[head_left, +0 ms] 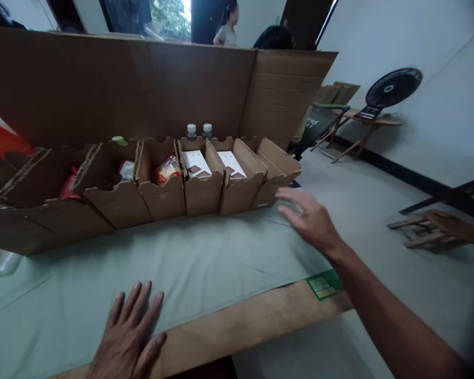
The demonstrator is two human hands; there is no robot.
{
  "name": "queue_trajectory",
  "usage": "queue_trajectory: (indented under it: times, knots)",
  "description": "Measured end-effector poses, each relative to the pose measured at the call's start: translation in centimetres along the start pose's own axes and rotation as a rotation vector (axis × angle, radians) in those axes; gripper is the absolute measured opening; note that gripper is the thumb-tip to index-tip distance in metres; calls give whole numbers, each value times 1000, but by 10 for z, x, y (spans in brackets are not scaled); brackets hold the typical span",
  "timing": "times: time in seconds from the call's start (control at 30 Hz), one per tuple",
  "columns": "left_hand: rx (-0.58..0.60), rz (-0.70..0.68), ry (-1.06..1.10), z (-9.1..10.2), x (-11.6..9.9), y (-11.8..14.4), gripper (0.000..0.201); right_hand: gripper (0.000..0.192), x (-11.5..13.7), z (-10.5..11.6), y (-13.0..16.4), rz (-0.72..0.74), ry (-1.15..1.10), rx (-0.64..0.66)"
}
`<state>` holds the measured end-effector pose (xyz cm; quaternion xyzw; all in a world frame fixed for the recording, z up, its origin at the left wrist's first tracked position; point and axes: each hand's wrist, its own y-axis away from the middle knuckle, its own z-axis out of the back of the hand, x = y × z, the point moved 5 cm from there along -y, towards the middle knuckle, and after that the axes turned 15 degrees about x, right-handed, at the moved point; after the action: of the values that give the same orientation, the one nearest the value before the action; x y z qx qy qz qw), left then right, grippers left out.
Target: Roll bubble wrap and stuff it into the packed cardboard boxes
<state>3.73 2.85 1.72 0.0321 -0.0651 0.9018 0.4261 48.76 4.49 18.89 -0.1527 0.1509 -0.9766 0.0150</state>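
The left hand [128, 337] is running off the bottom edge at the wrist. The right hand [310, 218] is blurring at its fingertips. Cardboard walls are hiding the two bottles [199, 131] below their caps.

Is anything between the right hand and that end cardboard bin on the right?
Nothing visible. The right hand hovers open above the green cloth, just short of the rightmost cardboard bin, with only bare cloth between them. The left hand lies flat near the table edge, well clear.

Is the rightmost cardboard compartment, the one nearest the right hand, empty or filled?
Apparently empty: the rightmost compartment shows only bare cardboard inside, though its bottom is partly hidden. The right hand hovers open beside it, holding nothing.
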Motion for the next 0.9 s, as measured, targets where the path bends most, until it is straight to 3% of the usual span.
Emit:
queue_trajectory:
  times: [0.07, 0.13, 0.23, 0.33, 0.47, 0.6, 0.67, 0.73, 0.83, 0.9]
  knots:
    - [-7, -16, -7, 1, 0, 0, 72, 45, -20, 20, -29, -94, 179, -42]
    - [-8, -24, -12, 2, 0, -1, 71, 57, -34, 28, -59, -165, 316, 20]
    - [-1, -29, -33, 2, -2, -2, 72, 40, -42, 23, -91, -173, 392, 194]
    - [9, -24, -50, 2, -2, -2, 73, 25, -42, 17, -94, -175, 434, 317]
    - [7, 10, -20, 6, -2, -1, 74, 24, -30, 24, -63, -166, 464, 409]
    - [-3, 26, 42, 11, -2, -1, 74, 14, 9, 23, -39, -91, 395, 612]
    - [-8, 26, 83, 12, -1, -1, 75, 10, 42, 17, -40, -44, 341, 707]
    - [-15, 39, 139, 13, -1, 1, 75, 19, 80, 11, -48, -6, 265, 767]
    - [-40, 91, 263, 18, -2, 4, 73, 26, 135, 15, -57, 95, -35, 776]
    - [-49, 126, 367, 26, -7, 4, 72, 30, 156, 32, -51, 171, -274, 650]
